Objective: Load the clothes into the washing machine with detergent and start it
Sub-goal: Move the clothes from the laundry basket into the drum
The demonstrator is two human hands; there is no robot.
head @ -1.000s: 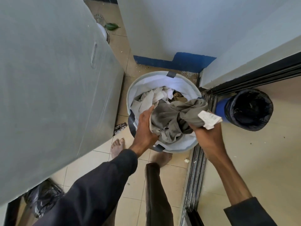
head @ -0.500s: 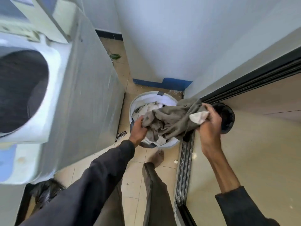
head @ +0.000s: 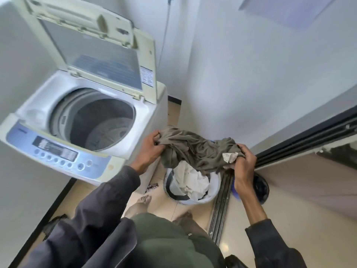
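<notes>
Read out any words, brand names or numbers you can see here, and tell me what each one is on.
Nothing here can be read for certain.
Control panel: a small brand mark at its upper left and print on the dark display, both blurred.
White sticker on the raised lid: fine print, too small.
Blue-lined label on the lid: blurred.
White tag on the olive garment: no legible print.

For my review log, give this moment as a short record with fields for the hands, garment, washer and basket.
left hand: grips one end of the olive-grey garment
right hand: grips the other end, near its white label
garment position: held above the laundry basket, beside the washing machine
lid: raised
drum: no clothes visible inside
basket contents: white clothes
stage: garment not yet loaded
</notes>
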